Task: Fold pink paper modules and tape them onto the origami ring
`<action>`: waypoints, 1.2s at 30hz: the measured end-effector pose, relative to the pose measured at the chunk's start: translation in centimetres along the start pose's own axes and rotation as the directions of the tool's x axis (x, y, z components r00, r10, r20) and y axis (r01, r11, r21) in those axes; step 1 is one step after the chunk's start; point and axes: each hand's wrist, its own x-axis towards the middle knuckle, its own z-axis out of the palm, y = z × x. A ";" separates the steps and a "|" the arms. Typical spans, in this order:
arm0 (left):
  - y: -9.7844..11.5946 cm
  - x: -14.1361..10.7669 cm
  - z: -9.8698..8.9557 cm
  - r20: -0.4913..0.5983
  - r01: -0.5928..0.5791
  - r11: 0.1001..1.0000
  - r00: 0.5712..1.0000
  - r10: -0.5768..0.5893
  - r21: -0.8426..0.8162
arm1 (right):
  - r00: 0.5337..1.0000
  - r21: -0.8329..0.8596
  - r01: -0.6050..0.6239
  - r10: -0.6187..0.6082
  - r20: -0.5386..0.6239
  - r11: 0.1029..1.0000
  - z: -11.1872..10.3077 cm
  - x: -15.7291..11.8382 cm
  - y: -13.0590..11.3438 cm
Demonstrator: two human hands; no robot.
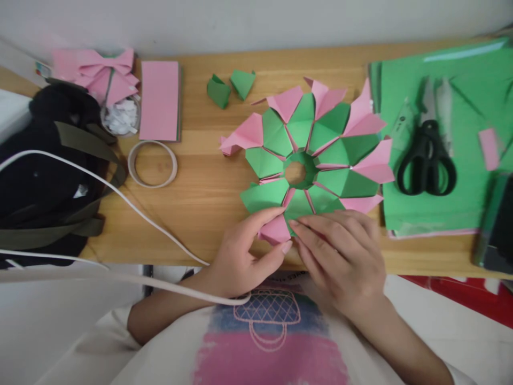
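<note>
Pinching a pink folded-paper flap [276, 230] between thumb and forefinger, the left hand [236, 254] in the head view works at the near edge of a ring of green and pink folded paper [336, 152], just beyond the fingertips. The right hand's [348, 256] thumb and forefinger press together on the adjoining green edge. A thick white cord [188, 292] crosses the left forearm. Left of the fingers lies a pale round band [173, 166]; to their right, black-handled scissors [429, 132] on green sheets [468, 206]. Beneath is a wooden tabletop [202, 187], with a whitish wall [256, 24] beyond.
</note>
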 end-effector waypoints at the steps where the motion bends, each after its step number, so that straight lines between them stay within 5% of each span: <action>1: 0.0 0.0 0.0 -0.002 -0.001 1.000 1.000 0.001 -0.001 | 1.000 -0.006 -0.004 0.004 0.002 1.000 0.0 0.0 -0.1; 15: 0.2 0.0 0.4 -0.029 0.043 0.997 0.999 -0.045 -0.064 | 0.967 0.239 -0.244 0.217 0.134 0.940 -0.8 0.2 -0.1; 28: -0.5 -0.3 0.8 0.007 0.085 0.979 0.996 -0.085 -0.183 | 0.910 0.006 -0.142 0.128 0.394 0.990 -1.5 3.2 1.3; 36: -0.6 -0.2 0.9 -0.011 0.059 0.976 0.998 -0.063 -0.210 | 0.898 -0.009 -0.050 0.049 0.437 0.999 -2.2 4.0 2.0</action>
